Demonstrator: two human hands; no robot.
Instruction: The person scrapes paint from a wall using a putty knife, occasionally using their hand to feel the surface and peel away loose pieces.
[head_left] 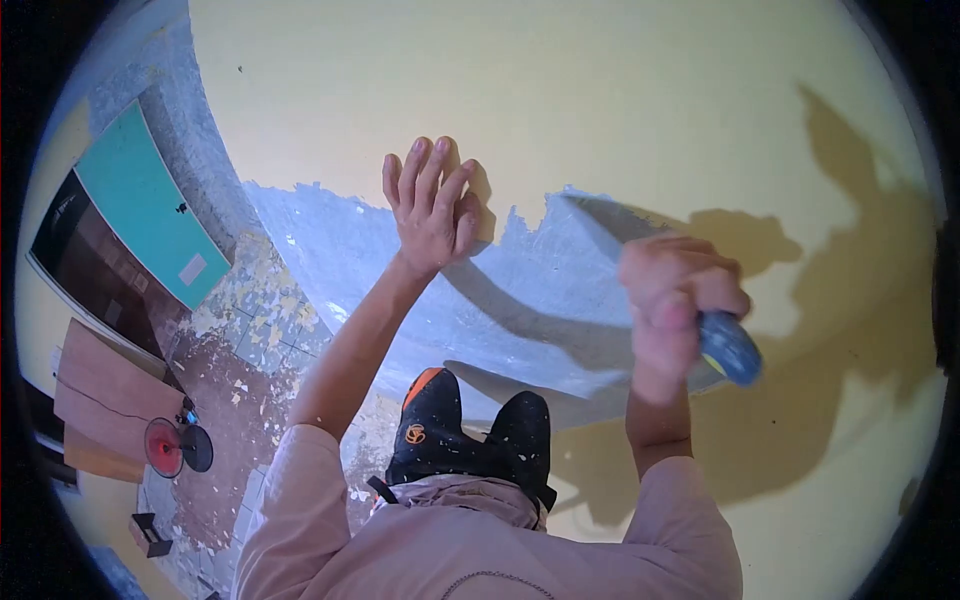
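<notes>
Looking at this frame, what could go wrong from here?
The left hand lies spread on the yellow paint beside the ragged edge of the grey patch; if the blue-handled tool in the right hand slipped sideways, it might catch the fingers. Its working end can't be made out, which makes that harder to judge. Loose flakes litter the floor and could make footing slippery.

Lighting: bright, apparently coming from the left, casting dark shadows rightward across the yellow wall. Clarity: the right hand is blurring. Optics: wide-angle distortion is bending the outer edges; black corners are enclosing the view.
</notes>
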